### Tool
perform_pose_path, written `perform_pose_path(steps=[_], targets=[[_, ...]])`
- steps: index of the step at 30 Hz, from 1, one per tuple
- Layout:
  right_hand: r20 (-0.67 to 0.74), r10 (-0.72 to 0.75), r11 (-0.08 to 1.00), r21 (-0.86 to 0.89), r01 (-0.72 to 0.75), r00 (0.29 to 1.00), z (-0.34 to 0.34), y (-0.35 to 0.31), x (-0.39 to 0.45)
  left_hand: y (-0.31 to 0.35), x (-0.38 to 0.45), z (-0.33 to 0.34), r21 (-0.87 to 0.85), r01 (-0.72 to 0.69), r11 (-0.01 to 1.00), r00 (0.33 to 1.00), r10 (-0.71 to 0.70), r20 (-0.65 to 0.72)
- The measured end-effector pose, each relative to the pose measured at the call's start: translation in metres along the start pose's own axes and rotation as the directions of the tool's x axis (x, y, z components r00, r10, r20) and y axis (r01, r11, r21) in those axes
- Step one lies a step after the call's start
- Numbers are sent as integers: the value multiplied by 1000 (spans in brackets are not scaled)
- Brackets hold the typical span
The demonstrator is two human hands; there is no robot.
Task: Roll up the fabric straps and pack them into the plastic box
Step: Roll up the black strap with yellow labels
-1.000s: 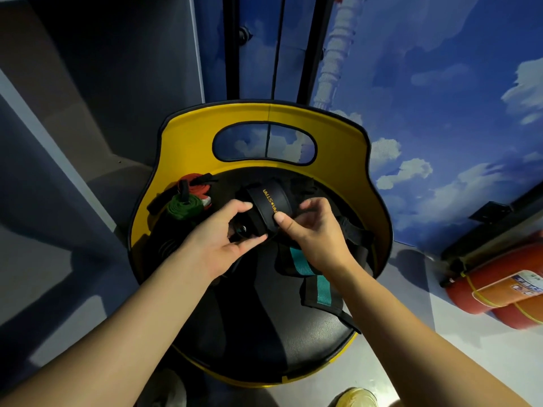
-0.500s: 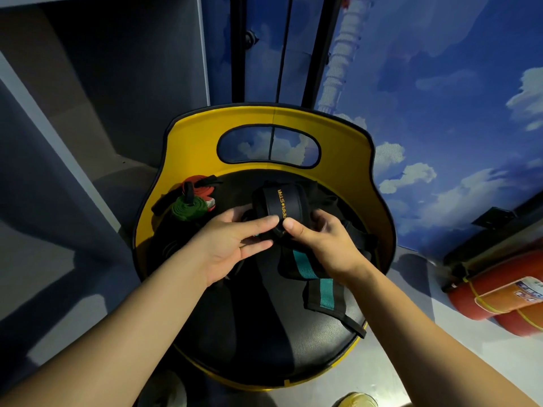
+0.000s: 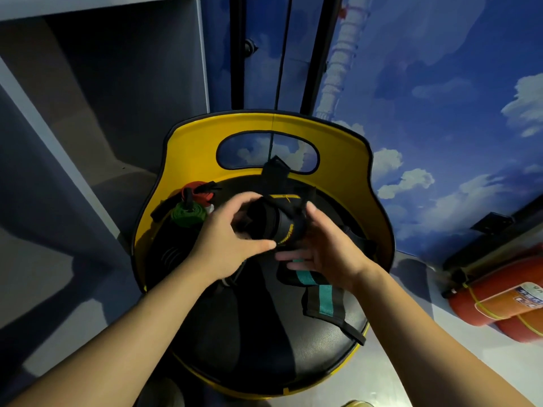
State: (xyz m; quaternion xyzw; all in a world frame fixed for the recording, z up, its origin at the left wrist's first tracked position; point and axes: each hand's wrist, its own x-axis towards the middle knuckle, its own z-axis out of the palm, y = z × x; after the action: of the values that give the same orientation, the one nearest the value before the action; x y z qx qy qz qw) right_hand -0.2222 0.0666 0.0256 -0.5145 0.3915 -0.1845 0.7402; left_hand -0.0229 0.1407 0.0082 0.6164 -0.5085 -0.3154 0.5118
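Above the round black padded seat (image 3: pixel 264 333), both hands curl around the half-rolled black fabric strap with yellow lettering (image 3: pixel 279 224), left hand (image 3: pixel 226 245) gripping the coil so the right hand (image 3: pixel 326 248) can apparently wind its loose tail.

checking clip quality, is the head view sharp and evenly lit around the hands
Head view: both hands, left hand and right hand, are motion-blurred around the black strap roll; the black seat sits in deep shadow; wide-angle distortion bends the yellow backrest.
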Motion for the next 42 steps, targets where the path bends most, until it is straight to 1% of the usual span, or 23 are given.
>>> perform_pose_path(steps=[2, 4, 7, 10, 11, 12, 13, 15, 16, 17, 22, 23, 25, 26, 28, 30, 33, 34, 35, 37, 39, 40, 42], targets=[[33, 31, 997, 70, -34, 999, -2, -1, -1, 1, -5, 3, 86, -96, 992, 994, 91, 65], [40, 51, 987, 150, -56, 998, 1, 0, 0, 3, -9, 5, 133, -148, 980, 985, 134, 111], [32, 49, 965, 255, -56, 998, 4, 1, 3, 7, -10, 4, 121, -153, 981, 978, 133, 160], [15, -40, 947, 319, 33, 999, 4, 1, 3, 10, -10, 1, 138, -144, 980, 974, 116, 194], [-3, -66, 947, 315, 64, 998, 5, 0, 3, 11, -9, 0, 86, -97, 992, 979, 79, 187], [-25, -84, 948, 306, 87, 996, 5, -1, 2, 10, -7, -1, -12, -14, 1000, 985, 16, 174], [-43, -95, 951, 291, 104, 995, 6, -2, 1, 10, -5, -2, -149, 107, 983, 981, -80, 175], [-32, -125, 959, 253, 129, 992, 8, -1, 0, 12, -3, -3, -372, 337, 865, 932, -251, 260], [-15, -140, 963, 229, 139, 990, 9, 0, 0, 10, -2, -3, -420, 399, 815, 907, -284, 310], [-10, -146, 970, 196, 145, 989, 10, 1, 0, 9, -1, -3, -441, 422, 792, 897, -293, 331], [-40, -154, 988, 17, 155, 987, 14, 2, 0, 6, 1, -3, -489, 427, 761, 899, -295, 324], [-40, -164, 986, 12, 165, 986, 14, 1, -1, 5, 1, -3, -494, 431, 755, 898, -307, 315], [-122, -196, 979, 30, 201, 973, 15, -2, -1, 3, 1, -2, -492, 442, 750, 895, -333, 296], [-182, -245, 969, -6, 249, 952, 14, -2, 0, 1, 1, -1, -488, 446, 750, 894, -342, 290], [-243, -428, 899, -215, 381, 871, 10, -5, 3, -1, 1, 1, -476, 455, 753, 890, -360, 282], [-229, -619, 745, -474, 469, 752, 5, -7, 3, -1, 0, 3, -460, 463, 757, 886, -378, 269], [-185, -780, 525, -713, 465, 597, 3, -9, 3, -1, -1, 7, -448, 473, 759, 881, -394, 262], [-160, -798, 487, -740, 465, 581, 5, -9, 2, -1, -1, 7, -455, 474, 754, 880, -397, 259], [-143, -785, 501, -720, 480, 603, 7, -9, 0, 0, 0, 8, -465, 473, 748, 881, -399, 253], [-148, -676, 653, -575, 493, 722, 11, -11, -3, -1, 1, 7, -482, 459, 746, 888, -401, 226], [-169, -561, 794, -387, 469, 811, 14, -14, -8, -3, 3, 7, -487, 427, 762, 902, -397, 170], [-177, -513, 842, -293, 453, 840, 15, -17, -10, -3, 3, 8, -484, 402, 777, 911, -390, 131], [-218, -451, 889, -199, 413, 865, 17, -20, -11, -4, 3, 9, -462, 339, 820, 931, -362, 43]])
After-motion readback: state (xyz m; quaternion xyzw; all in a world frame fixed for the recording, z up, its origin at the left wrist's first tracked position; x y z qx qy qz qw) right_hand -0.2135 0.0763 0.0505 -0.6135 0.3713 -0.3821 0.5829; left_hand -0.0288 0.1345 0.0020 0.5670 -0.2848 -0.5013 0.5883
